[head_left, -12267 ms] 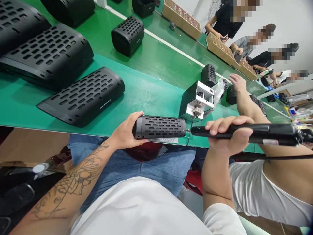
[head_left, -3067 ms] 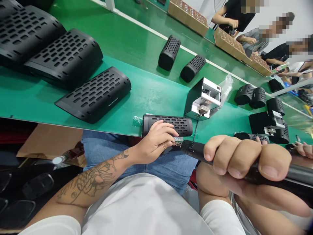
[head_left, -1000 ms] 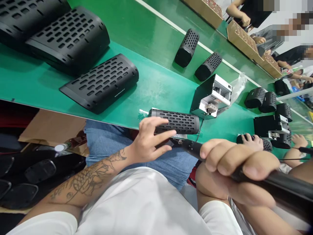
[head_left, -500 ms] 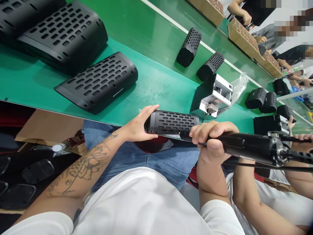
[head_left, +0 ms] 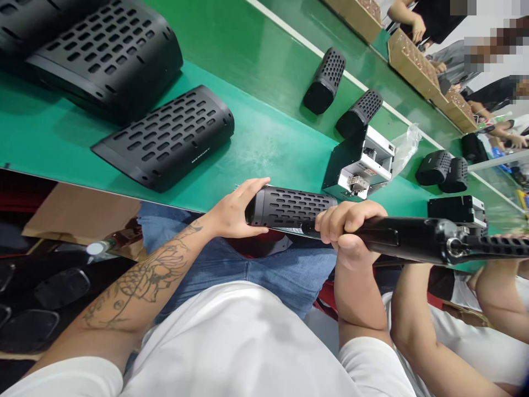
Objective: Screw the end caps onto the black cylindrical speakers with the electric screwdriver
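Note:
At the table's near edge lies a black perforated housing (head_left: 294,205) with rows of slots. My left hand (head_left: 233,212) grips its left end, thumb and fingers on opposite sides. My right hand (head_left: 351,221) is wrapped around a black electric screwdriver (head_left: 413,238), held nearly level, with its cable end off to the right. The tip of the tool is at the near side of the housing; whether it touches a screw cannot be seen. A similar housing (head_left: 173,138) marked MERCURY rests on the green table to the left.
Bigger-looking black housings (head_left: 111,60) stand at the upper left. Behind my right hand is a silver-and-black screw feeder (head_left: 361,162). More housings (head_left: 326,80) sit along the green belt (head_left: 256,55). Co-workers' arms (head_left: 417,314) are close on the right.
The screwdriver's rear end and cable have swung up a little. My right hand has shifted slightly left and up; my left hand keeps its grip on the housing.

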`<state>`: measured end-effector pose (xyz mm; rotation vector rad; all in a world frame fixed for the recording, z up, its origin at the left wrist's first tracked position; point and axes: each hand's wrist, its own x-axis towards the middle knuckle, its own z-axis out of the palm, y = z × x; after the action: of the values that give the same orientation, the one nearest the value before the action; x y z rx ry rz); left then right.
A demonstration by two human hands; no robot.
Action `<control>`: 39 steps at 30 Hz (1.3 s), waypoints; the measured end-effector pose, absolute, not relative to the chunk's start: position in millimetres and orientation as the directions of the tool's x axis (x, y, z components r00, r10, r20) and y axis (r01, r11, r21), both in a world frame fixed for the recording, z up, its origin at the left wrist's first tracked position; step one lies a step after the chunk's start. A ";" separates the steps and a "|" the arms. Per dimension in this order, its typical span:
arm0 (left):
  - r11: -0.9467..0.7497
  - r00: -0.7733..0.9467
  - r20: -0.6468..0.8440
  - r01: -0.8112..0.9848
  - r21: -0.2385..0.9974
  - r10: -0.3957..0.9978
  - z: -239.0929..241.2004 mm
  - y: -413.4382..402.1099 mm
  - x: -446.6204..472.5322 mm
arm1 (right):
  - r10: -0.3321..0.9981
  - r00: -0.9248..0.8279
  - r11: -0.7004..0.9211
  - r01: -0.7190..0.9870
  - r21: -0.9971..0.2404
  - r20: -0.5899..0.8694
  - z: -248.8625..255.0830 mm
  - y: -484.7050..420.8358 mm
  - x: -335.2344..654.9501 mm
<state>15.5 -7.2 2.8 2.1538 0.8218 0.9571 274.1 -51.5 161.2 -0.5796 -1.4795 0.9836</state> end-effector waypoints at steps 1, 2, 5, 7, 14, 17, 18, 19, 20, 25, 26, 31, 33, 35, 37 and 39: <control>-0.610 0.543 0.399 0.287 0.739 0.739 2.4 -7.1 15.1 | 0.814 -0.176 0.522 -0.195 -0.830 0.554 160.0 -52.5 273.3; -0.615 0.546 0.399 0.293 0.732 0.736 2.0 -7.0 14.7 | 0.812 -0.183 0.524 -0.194 -0.830 0.555 159.3 -54.3 272.9; -0.623 0.548 0.397 0.321 0.714 0.737 0.9 -6.3 13.8 | 0.817 -0.151 0.538 -0.147 -0.830 0.557 163.9 -59.8 279.8; -0.627 0.543 0.401 0.333 0.705 0.738 -0.1 -5.7 13.8 | 0.802 -0.045 0.590 -0.100 -0.801 0.596 173.3 -56.5 296.7; -0.640 0.524 0.428 0.334 0.692 0.736 -8.1 -4.2 15.1 | 0.483 0.544 0.601 0.364 -0.712 0.686 181.8 22.7 399.9; -0.651 0.518 0.448 0.323 0.687 0.729 -10.5 -3.5 14.8 | 0.504 0.554 0.525 0.413 -0.744 0.663 160.4 49.6 421.4; -0.656 0.518 0.454 0.319 0.684 0.725 -10.9 -3.4 14.7 | 0.520 0.550 0.511 0.413 -0.754 0.654 153.3 53.6 424.3; -0.655 0.517 0.453 0.320 0.684 0.726 -11.1 -3.4 14.6 | 0.541 0.543 0.499 0.408 -0.764 0.643 147.3 55.5 425.9; -0.649 0.514 0.448 0.325 0.688 0.732 -11.2 -3.5 14.6 | 0.560 0.533 0.493 0.401 -0.772 0.634 142.7 55.6 426.6; -0.604 0.502 0.405 0.335 0.724 0.764 -10.1 -4.3 15.4 | 0.624 0.485 0.493 0.364 -0.791 0.612 146.8 39.0 423.0; -0.597 0.503 0.398 0.333 0.730 0.767 -9.5 -4.4 15.6 | 0.648 0.474 0.484 0.349 -0.803 0.596 152.7 32.3 419.0; -0.593 0.532 0.379 0.317 0.740 0.757 -6.2 -4.8 16.1 | 0.693 0.381 0.587 0.195 -0.786 0.612 188.8 -19.5 360.6; -0.602 0.537 0.390 0.303 0.739 0.748 -5.3 -5.0 16.6 | 0.712 0.297 0.653 0.054 -0.756 0.636 198.1 -42.0 322.0; -0.611 0.532 0.410 0.281 0.740 0.741 -4.9 -5.3 17.7 | 0.765 0.153 0.641 -0.087 -0.763 0.626 201.1 -58.3 282.9; -0.615 0.521 0.429 0.260 0.744 0.738 -4.8 -6.0 19.2 | 0.788 0.031 0.612 -0.153 -0.776 0.615 197.6 -65.4 250.1; -0.616 0.508 0.441 0.247 0.748 0.740 -4.6 -7.1 20.9 | 0.793 -0.031 0.599 -0.150 -0.787 0.609 189.6 -64.1 228.0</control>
<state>20.9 -7.1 -4.6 2.1327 0.8035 1.0307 228.0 -64.1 189.6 -0.5917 -1.4073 0.8304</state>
